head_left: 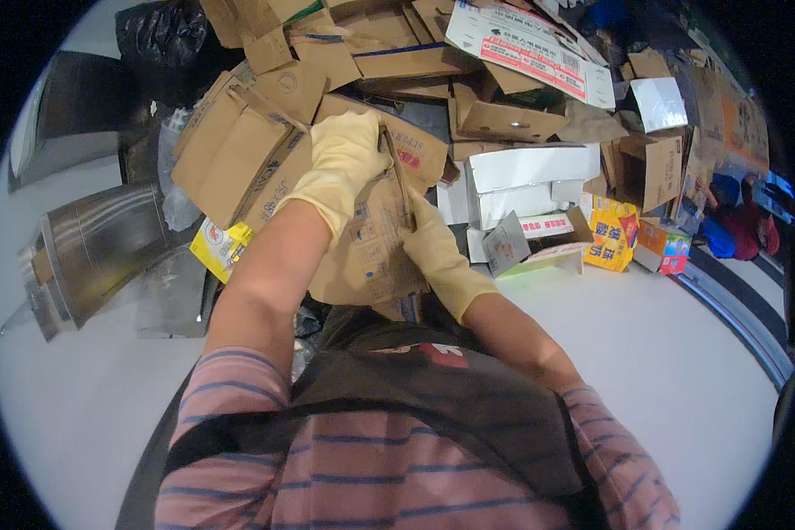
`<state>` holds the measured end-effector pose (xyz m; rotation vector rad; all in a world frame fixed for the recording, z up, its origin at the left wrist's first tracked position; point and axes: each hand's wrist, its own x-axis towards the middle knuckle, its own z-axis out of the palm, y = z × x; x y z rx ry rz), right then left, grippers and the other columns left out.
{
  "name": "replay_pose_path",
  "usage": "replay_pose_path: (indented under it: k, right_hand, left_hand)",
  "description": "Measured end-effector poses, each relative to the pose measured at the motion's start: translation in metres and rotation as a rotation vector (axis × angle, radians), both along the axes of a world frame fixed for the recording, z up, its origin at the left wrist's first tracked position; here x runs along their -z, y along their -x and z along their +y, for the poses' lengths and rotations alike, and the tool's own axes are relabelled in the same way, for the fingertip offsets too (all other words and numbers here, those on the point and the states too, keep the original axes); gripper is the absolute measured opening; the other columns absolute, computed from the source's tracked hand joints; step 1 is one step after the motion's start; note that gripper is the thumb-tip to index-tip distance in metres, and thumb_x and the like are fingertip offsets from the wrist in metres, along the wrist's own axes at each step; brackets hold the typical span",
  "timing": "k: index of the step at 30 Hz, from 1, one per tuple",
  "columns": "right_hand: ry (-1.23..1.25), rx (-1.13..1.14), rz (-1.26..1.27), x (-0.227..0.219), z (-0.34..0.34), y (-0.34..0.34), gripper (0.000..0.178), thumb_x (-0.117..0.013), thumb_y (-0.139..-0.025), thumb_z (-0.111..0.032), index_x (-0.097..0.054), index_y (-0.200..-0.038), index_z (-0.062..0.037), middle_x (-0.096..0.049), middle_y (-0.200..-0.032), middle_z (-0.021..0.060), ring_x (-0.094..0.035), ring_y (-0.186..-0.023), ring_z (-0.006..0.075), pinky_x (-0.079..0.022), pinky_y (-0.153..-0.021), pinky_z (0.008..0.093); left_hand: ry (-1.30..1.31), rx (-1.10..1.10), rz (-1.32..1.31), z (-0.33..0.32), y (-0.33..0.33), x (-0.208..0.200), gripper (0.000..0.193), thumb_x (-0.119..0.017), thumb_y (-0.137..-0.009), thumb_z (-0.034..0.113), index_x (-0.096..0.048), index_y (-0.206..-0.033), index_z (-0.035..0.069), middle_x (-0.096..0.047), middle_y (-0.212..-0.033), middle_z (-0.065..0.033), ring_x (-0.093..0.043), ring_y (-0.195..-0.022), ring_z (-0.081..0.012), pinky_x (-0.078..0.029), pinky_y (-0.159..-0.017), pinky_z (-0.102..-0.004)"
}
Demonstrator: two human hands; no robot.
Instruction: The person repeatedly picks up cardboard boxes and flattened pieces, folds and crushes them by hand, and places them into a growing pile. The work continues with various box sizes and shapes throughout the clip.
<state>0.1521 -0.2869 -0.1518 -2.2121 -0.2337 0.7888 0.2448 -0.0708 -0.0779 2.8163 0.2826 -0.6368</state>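
Just beyond the dark apron [481, 375], a creased brown corrugated-cardboard carton [367, 252] bears dark printed lettering and small symbols. The left hand [349, 146], gloved in pale yellow rubber, grasps the carton's upper part; the similarly gloved right hand [428, 237] grips its right edge. Right of and beyond the apron are a white, red-banded printed cardboard panel [530, 55] and a yellow box [609, 231] with bold lettering.

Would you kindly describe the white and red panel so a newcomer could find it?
Look past the right hand to the cardboard heap. Across its upper right slants a long, flat white panel. Its red printed band sets it apart from the plain white carton below.
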Motion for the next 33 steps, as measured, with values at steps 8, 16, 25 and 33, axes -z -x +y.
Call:
replay_pose_path:
  k: [8, 16, 25, 33]
  right_hand:
    - [0.524, -0.654, -0.106, -0.064, 0.049, -0.029, 0.051, -0.062, -0.105, -0.028, -0.063, -0.151, -0.0059, -0.076, -0.135, 0.0223, -0.079, -0.110, 0.0380, -0.064, -0.088, 0.0480]
    - [-0.574, -0.076, 0.934, -0.052, 0.019, -0.064, 0.033, -0.069, -0.105, -0.025, -0.065, -0.076, -0.0101, -0.064, -0.068, 0.0037, -0.055, -0.055, 0.0171, -0.043, -0.050, 0.0327]
    - [-0.715, -0.037, 1.082, -0.099, 0.119, -0.023, 0.029, -0.074, -0.100, -0.014, -0.064, -0.073, -0.0065, -0.061, -0.061, 0.0071, -0.048, -0.045, 0.0155, -0.037, -0.044, 0.0301]
    - [0.106, -1.171, -0.380, -0.124, 0.112, -0.193, 0.035, -0.075, -0.092, -0.027, -0.082, -0.116, -0.0029, -0.082, -0.100, 0.0192, -0.080, -0.091, 0.0304, -0.063, -0.082, 0.0423]
  left_hand:
    - [0.058, -0.046, -0.062, -0.006, 0.002, 0.008, 0.048, -0.092, -0.078, 0.033, -0.079, -0.120, 0.015, -0.082, -0.114, -0.0146, -0.078, -0.111, -0.0369, -0.060, -0.097, -0.0486]
    - [-0.072, -0.021, -0.752, 0.029, 0.058, -0.053, 0.058, -0.093, -0.076, 0.038, -0.081, -0.127, 0.012, -0.081, -0.111, -0.0178, -0.077, -0.111, -0.0387, -0.060, -0.098, -0.0487]
    - [0.434, -0.772, 0.195, -0.036, 0.199, -0.074, 0.073, -0.073, -0.096, 0.070, -0.083, -0.106, -0.002, -0.082, -0.091, -0.0227, -0.080, -0.088, -0.0362, -0.061, -0.088, -0.0460]
    - [0.773, -0.964, 0.049, 0.042, 0.245, -0.147, 0.029, -0.085, -0.094, 0.028, -0.081, -0.104, 0.001, -0.064, -0.073, 0.0016, -0.053, -0.059, -0.0108, -0.040, -0.053, -0.0288]
